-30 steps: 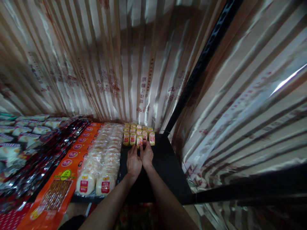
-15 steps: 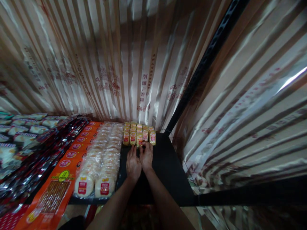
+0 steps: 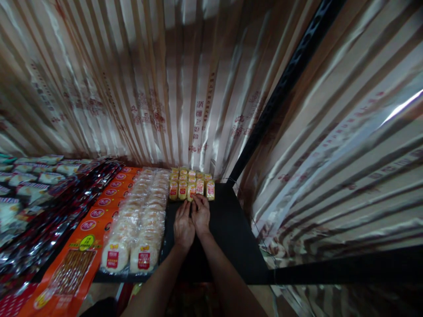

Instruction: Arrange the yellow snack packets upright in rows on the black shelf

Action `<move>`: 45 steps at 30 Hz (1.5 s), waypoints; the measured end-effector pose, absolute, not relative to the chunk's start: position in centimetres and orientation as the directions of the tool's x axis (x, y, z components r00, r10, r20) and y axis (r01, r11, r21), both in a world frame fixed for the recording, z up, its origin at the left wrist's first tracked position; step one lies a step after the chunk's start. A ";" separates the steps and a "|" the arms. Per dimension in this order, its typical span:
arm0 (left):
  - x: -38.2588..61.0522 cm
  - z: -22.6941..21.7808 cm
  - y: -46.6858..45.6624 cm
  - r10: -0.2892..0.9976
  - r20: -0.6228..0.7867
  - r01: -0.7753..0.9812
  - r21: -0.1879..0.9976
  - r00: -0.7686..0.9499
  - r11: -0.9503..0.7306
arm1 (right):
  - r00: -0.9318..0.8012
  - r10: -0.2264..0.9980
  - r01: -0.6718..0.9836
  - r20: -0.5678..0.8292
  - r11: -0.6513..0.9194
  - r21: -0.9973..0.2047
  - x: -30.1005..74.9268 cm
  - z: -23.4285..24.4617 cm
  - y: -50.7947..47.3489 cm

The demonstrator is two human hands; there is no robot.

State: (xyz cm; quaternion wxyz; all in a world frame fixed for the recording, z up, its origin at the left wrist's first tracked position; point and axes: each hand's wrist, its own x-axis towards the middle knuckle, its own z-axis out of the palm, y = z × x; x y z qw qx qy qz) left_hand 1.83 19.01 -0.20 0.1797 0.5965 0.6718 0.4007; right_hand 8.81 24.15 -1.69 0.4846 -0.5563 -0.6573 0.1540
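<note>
Both my hands reach forward over a black shelf [image 3: 231, 229], side by side and touching. My left hand [image 3: 183, 225] and my right hand [image 3: 201, 215] have their fingertips pressed together on one small yellow snack packet with a red label [image 3: 191, 192]. That packet stands in the front row of a block of like packets [image 3: 191, 182] at the back of the shelf. The fingers look pinched on the packet's lower edge.
Left of the hands lie two rows of pale round cakes in clear bags [image 3: 142, 220], then orange packets [image 3: 82, 246] and dark shiny packets [image 3: 39, 220]. Shiny striped film [image 3: 185, 88] hangs behind and to the right. A black upright post [image 3: 280, 88] rises at the shelf's back right corner.
My hands have pushed slightly further back with the packet, closing it up against the front row. The view has shifted a little.
</note>
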 end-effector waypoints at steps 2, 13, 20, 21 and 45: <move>1.8 -0.4 19.1 0.941 0.247 0.659 0.751 -0.231 -0.035 | 0.106 0.870 0.578 0.482 0.340 -0.742 8.8 -1.7 24.1; 1.9 1.2 17.8 0.938 0.212 0.619 0.786 -0.275 0.004 | 0.139 0.861 0.578 0.489 0.330 -0.746 9.5 0.2 21.2; 2.0 2.2 10.7 0.945 0.239 0.552 0.830 -0.224 -0.078 | 0.114 0.911 0.504 0.397 0.291 -0.813 9.9 1.7 12.7; 2.0 2.2 9.1 0.946 0.249 0.522 0.846 -0.206 -0.109 | 0.115 0.916 0.487 0.385 0.286 -0.825 9.8 1.7 11.1; -2.3 -7.5 -6.6 0.918 -0.375 0.937 0.350 0.126 0.015 | -0.289 0.900 0.851 -0.327 0.085 -0.518 9.7 -9.4 -4.0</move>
